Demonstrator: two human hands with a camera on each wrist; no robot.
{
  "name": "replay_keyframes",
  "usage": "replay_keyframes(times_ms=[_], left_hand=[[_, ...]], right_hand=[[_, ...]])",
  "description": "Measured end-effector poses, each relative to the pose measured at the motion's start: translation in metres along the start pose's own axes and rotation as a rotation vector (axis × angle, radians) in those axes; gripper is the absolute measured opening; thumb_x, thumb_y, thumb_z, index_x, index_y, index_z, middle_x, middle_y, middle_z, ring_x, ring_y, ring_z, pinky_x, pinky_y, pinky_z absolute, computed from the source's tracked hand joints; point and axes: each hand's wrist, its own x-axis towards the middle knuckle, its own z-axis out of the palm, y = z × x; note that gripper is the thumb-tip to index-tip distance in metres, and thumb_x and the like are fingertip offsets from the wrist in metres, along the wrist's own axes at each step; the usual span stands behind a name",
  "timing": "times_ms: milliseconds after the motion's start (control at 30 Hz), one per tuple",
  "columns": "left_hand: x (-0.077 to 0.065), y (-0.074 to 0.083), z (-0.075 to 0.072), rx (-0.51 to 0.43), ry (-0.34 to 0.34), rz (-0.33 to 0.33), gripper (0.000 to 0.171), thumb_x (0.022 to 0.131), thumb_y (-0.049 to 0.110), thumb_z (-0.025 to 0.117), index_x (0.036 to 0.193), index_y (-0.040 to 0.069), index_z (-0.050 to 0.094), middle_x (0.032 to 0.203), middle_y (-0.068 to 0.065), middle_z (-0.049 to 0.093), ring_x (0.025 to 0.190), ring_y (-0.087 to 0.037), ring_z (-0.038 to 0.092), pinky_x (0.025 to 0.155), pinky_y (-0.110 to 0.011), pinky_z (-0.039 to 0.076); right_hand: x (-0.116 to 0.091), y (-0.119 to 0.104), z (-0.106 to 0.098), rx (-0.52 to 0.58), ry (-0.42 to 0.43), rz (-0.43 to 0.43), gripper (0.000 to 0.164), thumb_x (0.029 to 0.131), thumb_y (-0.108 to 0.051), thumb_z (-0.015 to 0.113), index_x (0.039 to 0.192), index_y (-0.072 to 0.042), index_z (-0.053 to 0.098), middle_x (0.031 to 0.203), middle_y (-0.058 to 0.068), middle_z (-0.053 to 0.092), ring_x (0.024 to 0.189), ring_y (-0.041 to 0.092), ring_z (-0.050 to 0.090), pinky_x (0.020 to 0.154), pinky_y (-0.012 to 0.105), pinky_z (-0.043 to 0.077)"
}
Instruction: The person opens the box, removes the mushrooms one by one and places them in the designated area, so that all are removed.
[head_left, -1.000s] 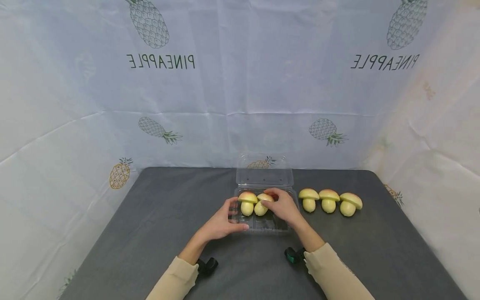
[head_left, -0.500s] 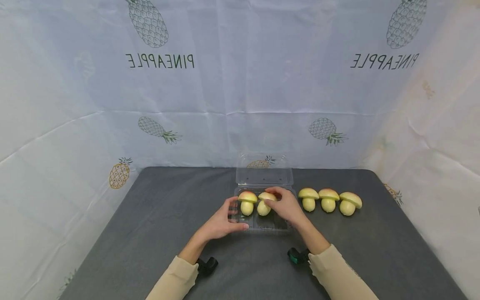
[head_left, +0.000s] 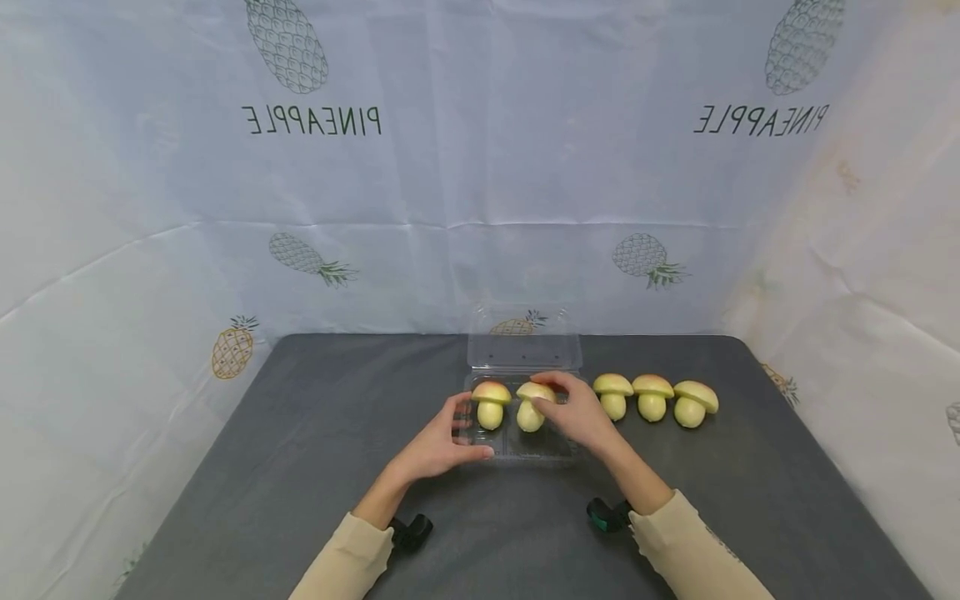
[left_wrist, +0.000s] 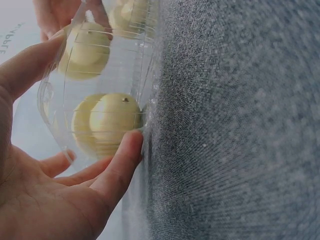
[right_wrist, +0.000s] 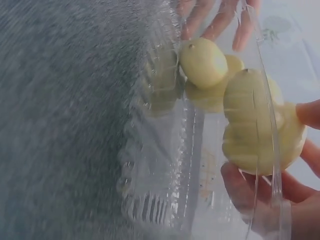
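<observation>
A hinged clear plastic container [head_left: 538, 450] stands on the dark table with its lid [head_left: 522, 353] raised behind. At its left front corner, my left hand [head_left: 433, 443] holds it, the thumb along the front and the fingers by the side wall. A yellow-green toy mushroom [head_left: 491, 415] with a reddish cap top sits inside on the left. My right hand [head_left: 579, 415] pinches a second toy mushroom [head_left: 529, 418] by the cap, to the right of the first with a gap between them. In the right wrist view this mushroom [right_wrist: 250, 135] shows through the clear wall.
On the dark table [head_left: 360, 392], three more mushrooms, a left one [head_left: 613, 405], a middle one [head_left: 652, 406] and a right one [head_left: 690, 412], form a row right of the container. A white pineapple-print cloth [head_left: 450, 167] hangs behind and at both sides.
My right hand has shifted the pinched mushroom slightly right, widening the gap from the left mushroom. The left hand stays at the container's corner. The head view has shifted slightly.
</observation>
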Motion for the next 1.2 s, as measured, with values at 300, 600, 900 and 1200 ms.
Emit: replay_keyframes(times_ms=[300, 600, 900, 1200], left_hand=[[0.001, 0.0, -0.002, 0.006, 0.0, 0.005, 0.095, 0.09, 0.027, 0.081, 0.161, 0.01, 0.019, 0.155, -0.021, 0.032, 0.137, -0.041, 0.045, 0.101, -0.048, 0.052], [0.002, -0.001, 0.0, 0.002, 0.001, 0.001, 0.095, 0.09, 0.027, 0.08, 0.161, 0.009, 0.019, 0.156, -0.022, 0.032, 0.137, -0.041, 0.045, 0.101, -0.048, 0.051], [-0.001, 0.0, -0.003, 0.019, -0.006, 0.012, 0.095, 0.091, 0.028, 0.08, 0.161, 0.009, 0.018, 0.155, -0.022, 0.031, 0.137, -0.041, 0.044, 0.101, -0.048, 0.052], [0.0, 0.001, -0.001, 0.006, 0.003, 0.007, 0.095, 0.09, 0.025, 0.08, 0.161, 0.009, 0.019, 0.156, -0.023, 0.032, 0.137, -0.042, 0.044, 0.101, -0.051, 0.051]], right_hand=[[-0.011, 0.0, -0.006, -0.003, -0.027, -0.069, 0.041, 0.099, -0.02, 0.069, 0.137, -0.007, 0.061, 0.135, 0.012, 0.058, 0.119, 0.029, 0.057, 0.093, 0.046, 0.054], [-0.022, 0.001, -0.011, 0.019, -0.025, -0.108, 0.042, 0.1, -0.024, 0.069, 0.137, -0.006, 0.061, 0.134, 0.011, 0.058, 0.12, 0.03, 0.057, 0.094, 0.047, 0.055], [-0.036, -0.003, -0.017, -0.016, -0.005, -0.181, 0.035, 0.1, -0.022, 0.069, 0.133, -0.011, 0.064, 0.127, 0.009, 0.061, 0.111, 0.027, 0.061, 0.091, 0.045, 0.056], [-0.046, -0.002, -0.028, -0.033, 0.036, -0.195, 0.036, 0.099, -0.02, 0.07, 0.133, -0.01, 0.064, 0.132, 0.006, 0.061, 0.116, 0.028, 0.06, 0.092, 0.052, 0.055]])
